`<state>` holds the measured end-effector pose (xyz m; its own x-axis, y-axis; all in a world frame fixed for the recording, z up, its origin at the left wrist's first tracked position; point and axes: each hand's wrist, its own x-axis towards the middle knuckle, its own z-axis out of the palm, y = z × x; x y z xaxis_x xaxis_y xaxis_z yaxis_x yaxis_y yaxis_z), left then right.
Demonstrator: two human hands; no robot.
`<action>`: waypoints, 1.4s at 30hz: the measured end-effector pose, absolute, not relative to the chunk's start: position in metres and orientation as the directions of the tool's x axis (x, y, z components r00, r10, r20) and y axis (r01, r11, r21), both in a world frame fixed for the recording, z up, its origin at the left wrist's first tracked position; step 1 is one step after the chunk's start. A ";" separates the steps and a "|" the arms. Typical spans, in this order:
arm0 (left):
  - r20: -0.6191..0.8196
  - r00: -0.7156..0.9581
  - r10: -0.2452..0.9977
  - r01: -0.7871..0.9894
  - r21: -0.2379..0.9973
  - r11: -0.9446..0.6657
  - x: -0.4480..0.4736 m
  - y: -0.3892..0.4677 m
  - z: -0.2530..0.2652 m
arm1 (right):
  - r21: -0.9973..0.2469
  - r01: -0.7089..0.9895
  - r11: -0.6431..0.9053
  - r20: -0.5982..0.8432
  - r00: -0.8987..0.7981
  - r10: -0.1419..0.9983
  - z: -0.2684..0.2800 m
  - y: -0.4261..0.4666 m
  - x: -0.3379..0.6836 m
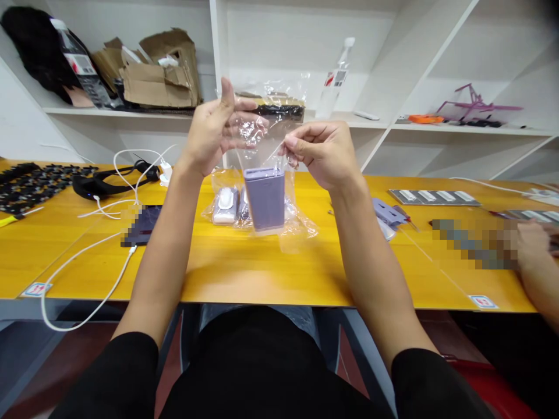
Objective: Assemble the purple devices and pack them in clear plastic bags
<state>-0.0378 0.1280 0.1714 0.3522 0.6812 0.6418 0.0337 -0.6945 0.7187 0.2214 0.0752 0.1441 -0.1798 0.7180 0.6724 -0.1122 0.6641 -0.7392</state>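
In front of me hangs a clear plastic bag [266,137] with a purple box-shaped case [264,201] upright in its lower part. My right hand [325,151] pinches the bag's right edge between thumb and fingertips. My left hand [213,131] is open, thumb up and fingers stretched toward the bag's upper left; whether they are inside or behind the film I cannot tell. Behind the case, several wrapped purple and white pieces [225,205] lie on the yellow table [262,273], partly hidden.
Left are a dark phone [146,226], white cables [87,317], a black headset [105,181] and black parts [39,186]. Right are purple parts [386,214] and a grey strip [434,197]. Another person's hand [535,244] is far right. Shelves [279,58] stand behind.
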 end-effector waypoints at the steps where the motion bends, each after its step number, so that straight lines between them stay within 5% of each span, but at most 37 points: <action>1: 0.626 0.378 0.682 0.056 0.720 -0.692 -0.038 0.124 0.170 | -0.734 -0.121 0.668 0.678 -0.159 0.717 0.143 0.079 0.223; 9: 0.509 0.554 0.659 0.011 0.787 -0.617 -0.031 0.093 0.158 | -0.734 -0.042 0.678 0.679 -0.022 0.734 0.142 0.091 0.236; 18: 0.634 0.282 0.720 0.046 0.741 -0.670 -0.019 0.119 0.148 | -0.753 0.021 0.657 0.657 0.001 0.754 0.149 0.085 0.245; 25: 0.572 0.412 0.709 0.010 0.775 -0.631 -0.033 0.110 0.152 | -0.770 0.005 0.637 0.637 -0.020 0.770 0.152 0.083 0.248; 35: 0.621 0.336 0.708 -0.079 0.768 -0.636 -0.030 0.113 0.151 | -0.826 -0.045 0.562 0.564 -0.043 0.825 0.152 0.086 0.258; 42: 0.470 0.445 0.762 -0.013 0.855 -0.519 -0.034 0.094 0.163 | -0.833 -0.077 0.548 0.553 -0.090 0.828 0.148 0.091 0.263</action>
